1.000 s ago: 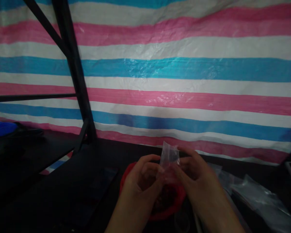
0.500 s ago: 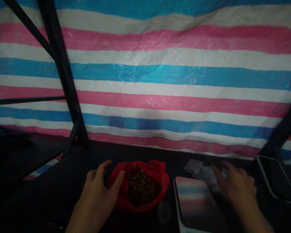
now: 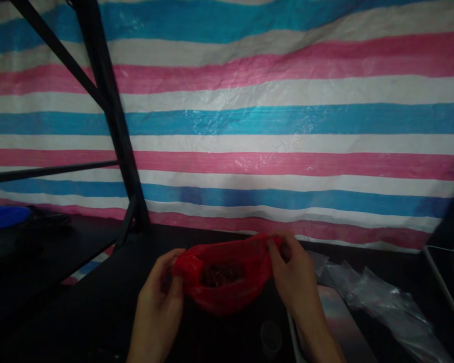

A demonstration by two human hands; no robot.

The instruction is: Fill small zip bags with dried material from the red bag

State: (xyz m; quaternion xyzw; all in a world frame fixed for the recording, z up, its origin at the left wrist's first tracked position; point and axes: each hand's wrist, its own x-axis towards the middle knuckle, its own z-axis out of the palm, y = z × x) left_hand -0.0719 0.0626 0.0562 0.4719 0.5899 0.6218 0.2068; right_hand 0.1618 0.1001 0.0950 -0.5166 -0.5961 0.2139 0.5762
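Note:
A red plastic bag (image 3: 227, 302) with dark brown, grainy bits (image 3: 220, 275) inside hangs between my hands, its mouth stretched wide. My left hand (image 3: 161, 297) pinches the bag's left rim between thumb and fingers. On the other side, my right hand (image 3: 293, 275) grips the right end of the rim. Below and to the right stands a small clear cup (image 3: 271, 337). A flat device with a shiny plate, like a small scale (image 3: 342, 322), lies partly hidden under my right forearm.
Clear plastic bags (image 3: 386, 297) lie spread to the right of the scale. A phone (image 3: 446, 282) is at the right edge. A black metal frame (image 3: 115, 116) rises at the left, before a striped tarp (image 3: 268, 121). Something blue (image 3: 5, 217) sits far left on a black surface.
My right hand has left the clear plastic bags and moved left to the red bag's rim. My left hand has closed on the opposite rim. The bag's mouth is now pulled wider sideways.

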